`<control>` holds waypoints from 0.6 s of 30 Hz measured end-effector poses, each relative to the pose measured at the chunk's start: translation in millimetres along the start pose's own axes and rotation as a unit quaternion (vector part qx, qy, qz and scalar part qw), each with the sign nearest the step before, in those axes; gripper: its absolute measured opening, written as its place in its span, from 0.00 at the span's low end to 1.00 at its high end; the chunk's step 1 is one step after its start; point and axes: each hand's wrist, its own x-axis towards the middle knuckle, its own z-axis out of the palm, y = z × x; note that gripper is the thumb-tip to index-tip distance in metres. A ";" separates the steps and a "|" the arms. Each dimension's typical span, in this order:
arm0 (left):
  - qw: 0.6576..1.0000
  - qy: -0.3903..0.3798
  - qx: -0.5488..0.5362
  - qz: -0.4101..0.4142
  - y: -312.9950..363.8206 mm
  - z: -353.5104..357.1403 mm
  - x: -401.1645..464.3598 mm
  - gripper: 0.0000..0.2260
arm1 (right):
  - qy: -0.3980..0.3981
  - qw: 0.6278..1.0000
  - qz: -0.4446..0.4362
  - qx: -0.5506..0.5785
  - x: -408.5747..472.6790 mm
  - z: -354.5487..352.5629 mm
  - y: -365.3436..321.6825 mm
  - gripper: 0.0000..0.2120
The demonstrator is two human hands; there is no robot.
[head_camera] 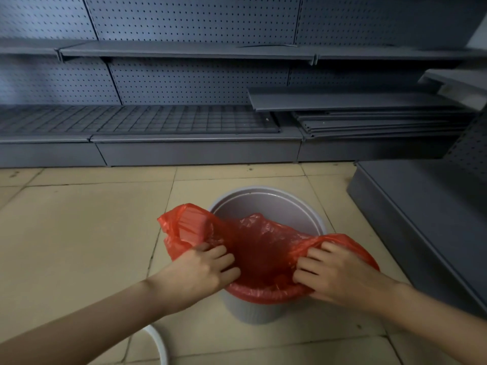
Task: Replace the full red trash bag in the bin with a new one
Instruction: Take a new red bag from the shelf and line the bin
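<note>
Head view, catalogue of contents, left to right.

1. White rim (159,346): a curved edge on the tile floor (79,233), below and behind the left forearm; what it belongs to cannot be told, as most of it is cut off.
2. Left hand (203,270): fingers curled, gripping the left side of the red trash bag (253,246) at the bin's near-left rim. A loose flap of the bag stands up just beyond and left of this hand.
3. Red trash bag: mouth spread open between the two hands, body sagging down inside the bin, near edge folded over the near rim.
4. Bin (268,204): grey, round, upright on the floor, directly ahead of both hands; its far inner wall is bare.
5. Right hand (334,272): fingers bent, clutching the bag's right edge over the near-right rim.
6. Grey shelving (184,51): well beyond both hands, with stacked panels (369,122) to the right.
</note>
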 end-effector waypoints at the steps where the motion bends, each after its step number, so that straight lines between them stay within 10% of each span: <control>1: 1.000 0.007 0.002 0.001 1.4 0.1 -1.1 0.06 | 0.012 1.000 -0.002 -0.007 -1.9 0.9 0.7 0.08; 11: 0.999 0.035 -0.035 0.019 -6.2 -2.6 -10.8 0.02 | -0.005 1.000 0.005 0.014 -1.1 0.5 -0.3 0.11; 18: 0.997 -0.015 -0.071 0.032 -5.6 -42.2 7.6 0.23 | 0.021 0.992 0.040 0.117 11.4 -22.3 -11.2 0.16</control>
